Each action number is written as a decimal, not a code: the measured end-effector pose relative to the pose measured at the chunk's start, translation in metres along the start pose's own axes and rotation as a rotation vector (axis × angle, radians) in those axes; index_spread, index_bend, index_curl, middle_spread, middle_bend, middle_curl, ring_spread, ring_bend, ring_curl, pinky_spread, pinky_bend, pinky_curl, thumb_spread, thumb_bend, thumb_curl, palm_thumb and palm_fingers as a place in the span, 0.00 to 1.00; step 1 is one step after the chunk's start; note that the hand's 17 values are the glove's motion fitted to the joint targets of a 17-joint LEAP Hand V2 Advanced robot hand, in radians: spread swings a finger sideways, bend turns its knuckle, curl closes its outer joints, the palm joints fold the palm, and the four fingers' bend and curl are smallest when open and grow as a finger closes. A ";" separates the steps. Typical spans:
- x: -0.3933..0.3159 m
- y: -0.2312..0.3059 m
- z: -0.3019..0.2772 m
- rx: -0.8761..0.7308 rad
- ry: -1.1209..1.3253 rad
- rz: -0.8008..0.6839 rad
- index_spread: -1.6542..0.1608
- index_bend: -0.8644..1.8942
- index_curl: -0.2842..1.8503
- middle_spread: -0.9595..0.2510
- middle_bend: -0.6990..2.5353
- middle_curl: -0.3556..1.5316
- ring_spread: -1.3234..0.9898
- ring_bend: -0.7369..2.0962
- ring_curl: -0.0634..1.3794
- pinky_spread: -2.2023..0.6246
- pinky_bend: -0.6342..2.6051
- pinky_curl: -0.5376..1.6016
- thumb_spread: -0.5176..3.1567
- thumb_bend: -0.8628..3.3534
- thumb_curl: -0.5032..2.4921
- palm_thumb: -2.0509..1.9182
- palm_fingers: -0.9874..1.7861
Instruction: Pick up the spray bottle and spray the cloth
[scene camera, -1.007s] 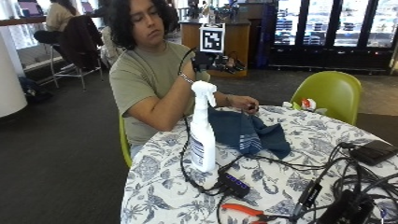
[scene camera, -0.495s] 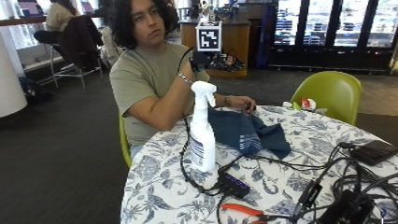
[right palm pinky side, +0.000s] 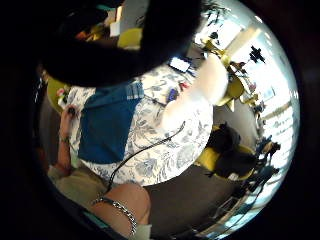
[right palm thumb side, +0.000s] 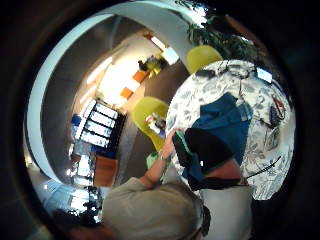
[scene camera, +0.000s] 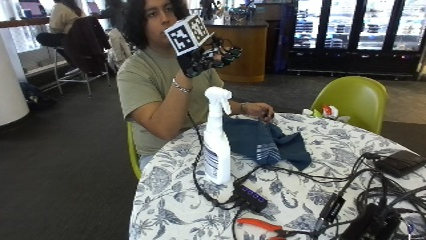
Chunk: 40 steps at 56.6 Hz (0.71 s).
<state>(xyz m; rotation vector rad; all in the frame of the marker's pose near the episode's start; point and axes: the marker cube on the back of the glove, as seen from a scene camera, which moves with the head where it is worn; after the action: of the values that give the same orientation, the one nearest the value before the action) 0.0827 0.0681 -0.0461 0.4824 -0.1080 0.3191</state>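
1. Table (scene camera: 346, 150): round, floral cover, person seated behind it.
2. Cloth (scene camera: 266, 142): dark blue, crumpled on the table in front of the person; bare hand (scene camera: 261, 110) rests at its far edge.
3. Spray bottle (scene camera: 216, 145): white, upright on the table just beside the cloth, untouched.
4. Right hand (scene camera: 206, 57): raised well above the bottle, fingers loosely curled, holding nothing.
5. Orange-handled pliers (scene camera: 263, 226): near table's front edge.

The spray bottle (scene camera: 217, 140) bears a label with dark lines of print, none of it legible.
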 end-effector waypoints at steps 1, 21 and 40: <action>0.004 0.002 -0.002 0.014 0.004 0.015 0.69 0.37 0.27 0.83 0.27 0.32 0.56 0.35 0.22 0.86 0.29 0.40 0.44 0.20 0.27 0.67 0.48; 0.073 0.056 -0.015 0.241 -0.288 0.344 0.69 0.36 0.26 0.84 0.27 0.34 0.57 0.37 0.24 0.86 0.29 0.41 0.43 0.20 0.28 0.68 0.47; 0.119 0.066 0.033 0.473 -0.645 0.546 0.71 0.36 0.24 0.86 0.27 0.34 0.58 0.39 0.26 0.86 0.32 0.42 0.43 0.20 0.29 0.70 0.46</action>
<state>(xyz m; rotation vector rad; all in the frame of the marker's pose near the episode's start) 0.1730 0.1405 0.0332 1.0175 -0.8142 0.7225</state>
